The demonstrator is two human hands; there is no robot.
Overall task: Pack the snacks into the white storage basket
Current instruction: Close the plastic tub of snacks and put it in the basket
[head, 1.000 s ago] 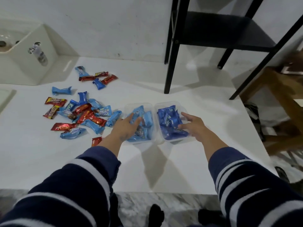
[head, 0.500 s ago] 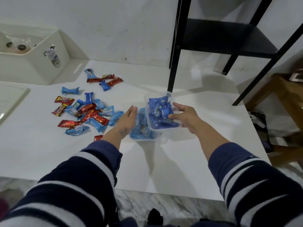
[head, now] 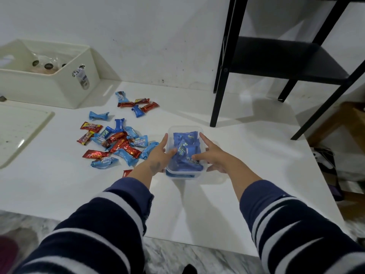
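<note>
Item: clear tub [head: 182,133] of blue snacks [head: 186,153], stacked on a second tub, gripped by left hand [head: 158,156] and right hand [head: 214,157]. White storage basket [head: 65,89] at ten o'clock; lift level, supporting the lower tub.

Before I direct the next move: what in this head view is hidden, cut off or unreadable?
- Lower clear container: contents mostly hidden by the upper container stacked on it.
- White storage basket: left end cut by the frame edge; contents too small to identify.
- Red wrapper: partly behind the left hand.
- Right hand: palm side unseen.
</note>
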